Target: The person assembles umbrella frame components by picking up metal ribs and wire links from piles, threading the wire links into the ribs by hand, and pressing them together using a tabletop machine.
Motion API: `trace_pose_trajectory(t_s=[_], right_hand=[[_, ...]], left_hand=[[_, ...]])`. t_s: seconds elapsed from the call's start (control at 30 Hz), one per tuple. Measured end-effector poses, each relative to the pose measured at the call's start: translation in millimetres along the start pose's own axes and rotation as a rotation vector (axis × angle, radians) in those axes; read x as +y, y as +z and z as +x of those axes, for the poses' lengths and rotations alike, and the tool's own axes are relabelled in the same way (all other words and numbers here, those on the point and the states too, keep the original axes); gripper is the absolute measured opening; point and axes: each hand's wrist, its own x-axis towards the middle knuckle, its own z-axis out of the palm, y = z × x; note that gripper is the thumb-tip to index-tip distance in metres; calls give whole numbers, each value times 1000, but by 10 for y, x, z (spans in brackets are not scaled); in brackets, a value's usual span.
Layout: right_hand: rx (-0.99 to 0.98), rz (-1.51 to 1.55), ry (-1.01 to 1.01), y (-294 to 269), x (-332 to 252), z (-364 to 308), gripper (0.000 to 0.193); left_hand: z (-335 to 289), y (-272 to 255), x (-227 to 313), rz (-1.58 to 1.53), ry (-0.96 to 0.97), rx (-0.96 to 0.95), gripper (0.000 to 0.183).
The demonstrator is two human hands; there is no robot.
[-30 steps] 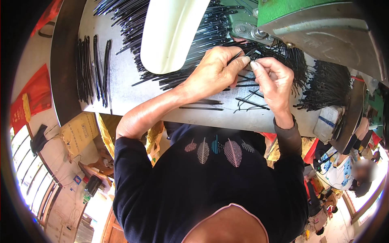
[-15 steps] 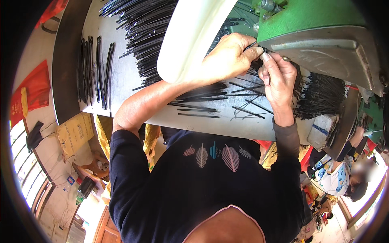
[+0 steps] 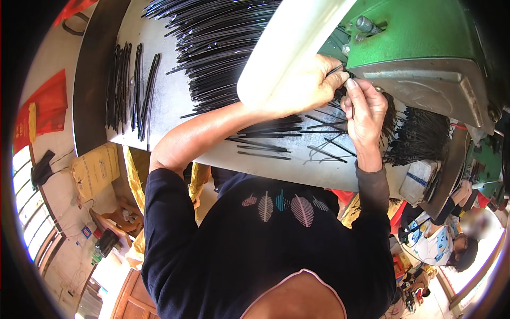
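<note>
Both my hands meet at the lower left edge of a green machine (image 3: 419, 32). My left hand (image 3: 317, 90) is closed in a pinch on a thin black strip (image 3: 334, 69), whose far end runs under the machine's edge. Thumb and fingers of my right hand (image 3: 366, 112) are pressed together right beside it; what they pinch is too small to make out. A long white panel (image 3: 289, 50) hangs over my left wrist and hides part of that hand. Under and around my hands lie loose black strips (image 3: 332, 144) on the metal table (image 3: 212, 157).
A big pile of black strips (image 3: 218, 58) covers the table's far middle. Several more (image 3: 130, 90) lie at the left. Right of my right hand are a dense black bundle (image 3: 425, 135) and a pale box (image 3: 418, 181). Another person (image 3: 438, 242) is at the far right.
The whole view has shifted a little, so table and machine appear lower and further right. My hands stay together at the machine's edge, with the left still pinching the strip.
</note>
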Motion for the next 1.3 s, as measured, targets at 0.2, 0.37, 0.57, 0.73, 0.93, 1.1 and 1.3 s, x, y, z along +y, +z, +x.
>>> trace_pose_trajectory(t_s=[0.2,0.37,0.57,0.73,0.93,1.1,1.3], right_hand=[[-23,15,-29,-13,23,-18,8],[-76,29,89,-67,-59,25,9],[-82,190,263,-61,-133,47,14],[-95,241,188,28,-94,-58,19],[15,-329,-61,-649,-198,-204,14],[-117,-814,-178,-668,-212,-377,14],[-97,-981,-301,-621,-176,-346,19]], left_hand=[[4,31,-88,86,63,59,27],[-37,-28,-22,-117,-128,-42,33],[-210,-279,198,-396,-540,-257,30],[-275,-154,263,-552,-520,-314,30],[-604,-140,189,-290,-397,-469,27],[-655,120,134,0,-137,-440,22],[-795,123,198,113,-147,-435,36]])
